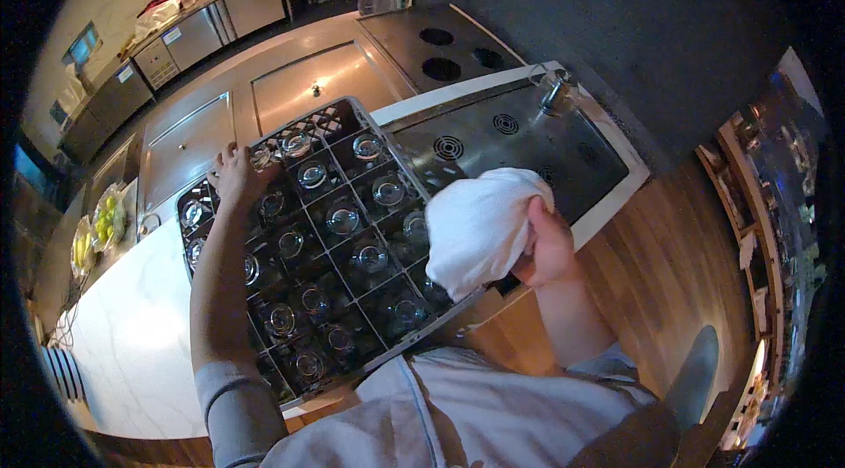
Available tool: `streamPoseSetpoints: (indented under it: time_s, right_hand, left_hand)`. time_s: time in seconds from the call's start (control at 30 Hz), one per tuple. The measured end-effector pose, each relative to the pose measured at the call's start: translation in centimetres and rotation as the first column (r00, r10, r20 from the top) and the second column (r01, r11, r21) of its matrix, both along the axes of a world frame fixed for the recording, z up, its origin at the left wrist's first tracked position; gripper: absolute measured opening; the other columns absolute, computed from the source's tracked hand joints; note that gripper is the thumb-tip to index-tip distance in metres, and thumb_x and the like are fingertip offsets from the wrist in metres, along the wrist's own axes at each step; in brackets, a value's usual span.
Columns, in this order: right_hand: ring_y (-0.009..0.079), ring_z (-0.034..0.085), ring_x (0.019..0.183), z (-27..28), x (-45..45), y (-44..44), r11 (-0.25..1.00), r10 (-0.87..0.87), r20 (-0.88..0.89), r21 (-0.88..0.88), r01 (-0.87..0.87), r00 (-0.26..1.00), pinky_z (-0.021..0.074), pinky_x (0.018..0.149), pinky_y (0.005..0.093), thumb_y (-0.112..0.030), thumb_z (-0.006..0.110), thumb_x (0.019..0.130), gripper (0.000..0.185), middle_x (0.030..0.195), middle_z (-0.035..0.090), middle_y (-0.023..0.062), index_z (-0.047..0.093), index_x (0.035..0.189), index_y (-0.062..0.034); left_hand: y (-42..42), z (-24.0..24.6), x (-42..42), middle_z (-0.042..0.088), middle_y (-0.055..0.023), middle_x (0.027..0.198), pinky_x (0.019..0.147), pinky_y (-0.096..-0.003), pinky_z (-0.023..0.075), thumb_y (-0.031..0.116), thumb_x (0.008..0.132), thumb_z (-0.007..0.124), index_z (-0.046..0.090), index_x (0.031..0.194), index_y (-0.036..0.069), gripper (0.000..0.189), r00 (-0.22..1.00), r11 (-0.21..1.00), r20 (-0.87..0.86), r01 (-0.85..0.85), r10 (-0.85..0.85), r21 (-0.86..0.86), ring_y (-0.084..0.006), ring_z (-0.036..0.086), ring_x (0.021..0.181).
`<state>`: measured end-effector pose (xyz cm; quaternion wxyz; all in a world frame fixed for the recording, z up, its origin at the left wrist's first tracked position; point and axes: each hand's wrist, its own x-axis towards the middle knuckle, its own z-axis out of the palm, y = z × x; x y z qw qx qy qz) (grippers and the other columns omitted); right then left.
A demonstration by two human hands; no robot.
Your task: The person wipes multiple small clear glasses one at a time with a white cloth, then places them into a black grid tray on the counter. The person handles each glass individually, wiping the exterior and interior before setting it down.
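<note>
A dark divided glass rack (323, 244) lies before me, with upturned drinking glasses (342, 220) in many of its compartments. My left hand (236, 176) reaches over the rack's far left part, its fingers at a glass near the edge; whether it grips that glass, I cannot tell. A bunched white cloth (485, 224) is in my right hand (546, 244), held above the rack's right edge, thumb on the outside. The cloth hides part of the rack and any object inside its folds.
The rack rests partly on a white marble-look counter (142, 329). Right of it is a sunken metal drain panel (515, 131), with a glass (556, 97) at its far edge. Bagged fruit (105, 220) lies at the left. Steel counters (198, 39) stand farther back.
</note>
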<state>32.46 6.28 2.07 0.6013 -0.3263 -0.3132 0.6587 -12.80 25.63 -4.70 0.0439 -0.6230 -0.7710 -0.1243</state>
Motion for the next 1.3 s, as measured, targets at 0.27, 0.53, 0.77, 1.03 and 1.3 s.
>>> streamPoseSetpoints:
  time_s: [0.27,0.53,0.77,1.03,1.3]
  right_hand:
    - [0.0254,0.064,0.111,6.5,-3.0,0.8,0.736,-0.167,0.808,0.483,-0.474,0.564,0.0492,0.097,0.0377,-0.013,0.075,0.084,0.050,0.116,0.068,0.0116,0.060,0.131,-0.0033]
    - [0.0130,0.063,0.096,11.4,-4.3,3.2,0.680,-0.103,0.869,0.417,-0.603,0.484,0.0509,0.086,0.0306,-0.004,0.077,0.080,0.039,0.102,0.068,0.0035,0.067,0.118,-0.0038]
    - [0.0058,0.055,0.079,14.1,-3.3,3.9,0.644,0.372,0.776,0.179,-0.744,0.509,0.0452,0.071,0.0248,-0.027,0.076,0.092,0.033,0.083,0.062,-0.0062,0.071,0.110,0.0002]
    - [0.0038,0.055,0.080,15.6,-7.0,4.1,0.652,0.185,0.734,0.406,-0.641,0.653,0.0455,0.071,0.0235,-0.025,0.068,0.099,0.024,0.086,0.065,-0.0064,0.073,0.102,-0.0020]
    - [0.0041,0.056,0.081,15.6,-10.8,4.4,0.514,0.302,0.739,0.406,-0.755,0.603,0.0452,0.070,0.0233,-0.022,0.070,0.098,0.021,0.084,0.065,-0.0048,0.073,0.103,-0.0025]
  left_hand:
    - [-3.2,4.7,4.5,0.049,-0.0166,0.149,0.113,-0.0499,0.0361,0.045,0.080,0.080,0.056,0.137,0.006,0.073,0.722,0.841,0.442,0.512,-0.533,0.178,-0.0336,0.047,0.137]
    - [-15.3,14.0,16.2,0.063,-0.0100,0.131,0.100,-0.0347,0.0485,0.021,0.081,0.085,0.053,0.141,0.005,0.070,-0.179,0.421,0.800,0.773,-0.573,0.475,-0.0229,0.061,0.120]
    - [-18.3,17.8,12.7,0.069,-0.0118,0.088,0.072,-0.0349,0.0532,0.028,0.077,0.084,0.067,0.107,0.002,0.043,0.333,0.575,0.539,0.727,-0.774,0.375,-0.0239,0.067,0.076]
    - [-21.2,21.7,8.2,0.064,-0.0072,0.097,0.076,-0.0320,0.0473,0.013,0.082,0.081,0.065,0.100,0.000,0.027,0.261,0.491,0.462,0.718,-0.847,0.494,-0.0176,0.061,0.089]
    - [-22.3,23.5,4.3,0.058,-0.0027,0.095,0.070,-0.0259,0.0406,0.028,0.079,0.087,0.055,0.118,0.000,0.057,-0.024,0.461,0.729,0.760,-0.684,0.458,-0.0105,0.051,0.083]
